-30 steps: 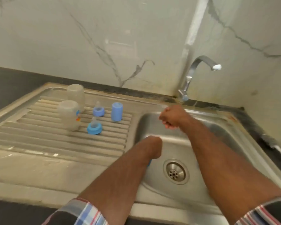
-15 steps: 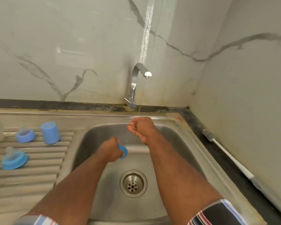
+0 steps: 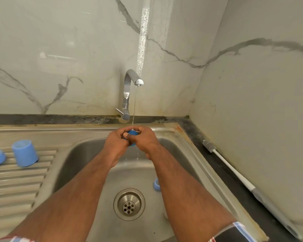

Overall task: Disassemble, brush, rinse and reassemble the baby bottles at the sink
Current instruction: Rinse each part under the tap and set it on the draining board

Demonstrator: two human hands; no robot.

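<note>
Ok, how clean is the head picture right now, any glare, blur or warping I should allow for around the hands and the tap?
Head view: light is soft and even, with a bright glint on the tap tip; wide-angle warping bows the sink rim and tilts the walls; the hands and blue ring are fairly sharp; the brush handle blurs toward the lower right corner.

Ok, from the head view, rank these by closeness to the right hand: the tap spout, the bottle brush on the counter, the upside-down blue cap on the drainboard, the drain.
From the right hand:
1. Tap spout, above and behind the hand.
2. Drain, below it in the basin; close to the spout's distance, so these two are hard to separate.
3. Bottle brush, to the right on the dark counter.
4. Blue cap, far left on the drainboard.
</note>
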